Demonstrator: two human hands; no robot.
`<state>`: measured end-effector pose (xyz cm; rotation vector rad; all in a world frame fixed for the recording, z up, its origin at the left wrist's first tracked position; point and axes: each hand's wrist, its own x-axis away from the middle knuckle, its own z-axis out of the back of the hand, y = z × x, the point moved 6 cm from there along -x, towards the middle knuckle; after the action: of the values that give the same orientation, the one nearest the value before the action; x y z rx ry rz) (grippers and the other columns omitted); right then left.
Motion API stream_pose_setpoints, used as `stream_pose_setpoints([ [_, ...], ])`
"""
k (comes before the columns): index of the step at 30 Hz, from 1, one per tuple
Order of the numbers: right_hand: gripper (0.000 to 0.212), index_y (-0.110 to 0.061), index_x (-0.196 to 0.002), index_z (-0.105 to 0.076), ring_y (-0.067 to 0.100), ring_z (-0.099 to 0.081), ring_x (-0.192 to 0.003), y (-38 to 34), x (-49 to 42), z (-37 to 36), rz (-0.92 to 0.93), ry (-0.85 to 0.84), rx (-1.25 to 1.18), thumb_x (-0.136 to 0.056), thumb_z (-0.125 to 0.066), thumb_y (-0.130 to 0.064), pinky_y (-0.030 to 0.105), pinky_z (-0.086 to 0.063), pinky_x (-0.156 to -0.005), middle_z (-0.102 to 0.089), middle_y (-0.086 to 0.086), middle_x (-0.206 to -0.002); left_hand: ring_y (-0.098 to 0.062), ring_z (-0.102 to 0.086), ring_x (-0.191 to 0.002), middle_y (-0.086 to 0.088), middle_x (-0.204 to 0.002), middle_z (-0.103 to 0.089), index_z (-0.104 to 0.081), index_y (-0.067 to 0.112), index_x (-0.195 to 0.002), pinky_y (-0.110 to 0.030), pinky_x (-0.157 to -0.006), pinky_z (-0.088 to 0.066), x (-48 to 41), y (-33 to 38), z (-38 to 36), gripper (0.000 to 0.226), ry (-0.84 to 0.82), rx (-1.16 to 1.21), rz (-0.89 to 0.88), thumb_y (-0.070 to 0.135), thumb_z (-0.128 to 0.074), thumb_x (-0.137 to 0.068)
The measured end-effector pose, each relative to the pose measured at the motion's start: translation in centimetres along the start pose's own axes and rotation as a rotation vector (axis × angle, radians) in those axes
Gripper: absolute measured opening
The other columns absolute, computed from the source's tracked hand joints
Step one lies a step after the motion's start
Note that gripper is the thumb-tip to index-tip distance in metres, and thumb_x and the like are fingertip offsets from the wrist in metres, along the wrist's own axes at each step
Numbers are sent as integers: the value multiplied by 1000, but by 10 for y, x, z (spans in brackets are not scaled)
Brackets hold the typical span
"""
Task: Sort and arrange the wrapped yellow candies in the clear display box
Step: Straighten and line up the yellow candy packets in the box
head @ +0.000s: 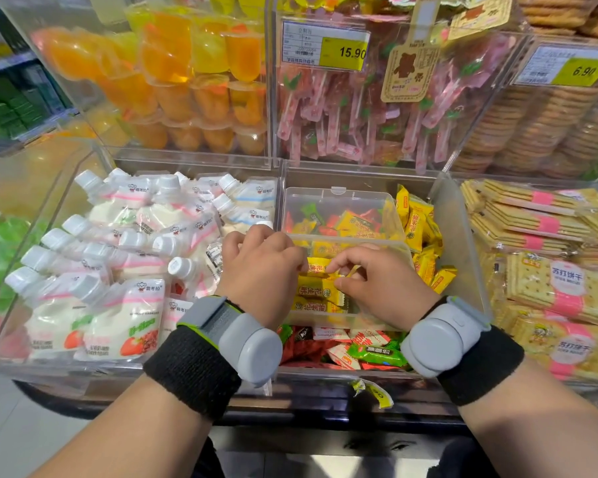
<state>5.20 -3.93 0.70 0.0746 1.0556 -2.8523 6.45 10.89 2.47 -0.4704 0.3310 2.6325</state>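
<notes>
A clear display box [339, 196] sits in the middle bin and holds wrapped yellow candies [320, 293] laid in a row at its near end. Mixed red, green and yellow candies lie at its far end. My left hand [261, 270] is curled over the box's left side, fingertips on a yellow candy [317, 265]. My right hand [380, 282] pinches the same candy from the right, thumb and forefinger on its wrapper. Loose yellow candies [423, 236] are piled outside the box on the right.
White drink pouches [125, 257] fill the left bin, cracker packs [546, 270] the right bin. Red and green candies [353, 350] lie under the box's near edge. Jelly cups [187, 81], pink lollipops [359, 115] and biscuits stand in bins behind.
</notes>
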Motion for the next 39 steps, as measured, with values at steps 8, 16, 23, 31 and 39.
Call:
stream_pose_setpoints([
  [8, 21, -23, -96, -64, 16, -55, -74, 1, 5, 8, 21, 50, -21, -80, -64, -9, 2, -37, -64, -54, -2, -96, -24, -38, -114, 12, -107, -57, -65, 32, -87, -36, -88, -12, 1, 5, -1, 9, 8, -6, -4, 29, -57, -84],
  [16, 24, -27, -91, -64, 4, -47, -63, 5, 15, 32, 69, 159, -97, -79, -62, -7, 3, -39, -65, -50, -14, -83, -21, -30, -119, 14, -112, -52, -61, 34, -96, -37, -91, -13, -2, 28, -2, 14, -14, 32, -65, 35, -57, -82],
  [23, 26, -32, -85, -62, 9, -51, -65, 19, 27, 57, 42, 235, -98, -80, -60, -6, 2, -38, -64, -52, -15, -83, -18, -26, -123, 16, -120, -48, -56, 38, -105, -35, -93, -10, -5, 57, -4, 23, -44, 13, -123, 41, -54, -82],
  [31, 21, -31, -87, -64, 8, -55, -71, 43, 45, 84, 15, 313, -92, -82, -58, -12, 2, -38, -62, -55, -15, -84, -17, -23, -123, 17, -121, -46, -55, 38, -107, -35, -94, -12, -8, 102, -5, 27, -73, 41, -220, 45, -55, -81],
  [39, 20, -30, -87, -65, 10, -57, -68, 62, 62, 112, 1, 382, -134, -81, -59, -12, 15, -44, -64, -61, -9, -86, -20, -23, -127, 15, -129, -41, -55, 39, -108, -38, -97, -14, -10, 141, -18, 28, -150, 19, -333, 47, -54, -81],
])
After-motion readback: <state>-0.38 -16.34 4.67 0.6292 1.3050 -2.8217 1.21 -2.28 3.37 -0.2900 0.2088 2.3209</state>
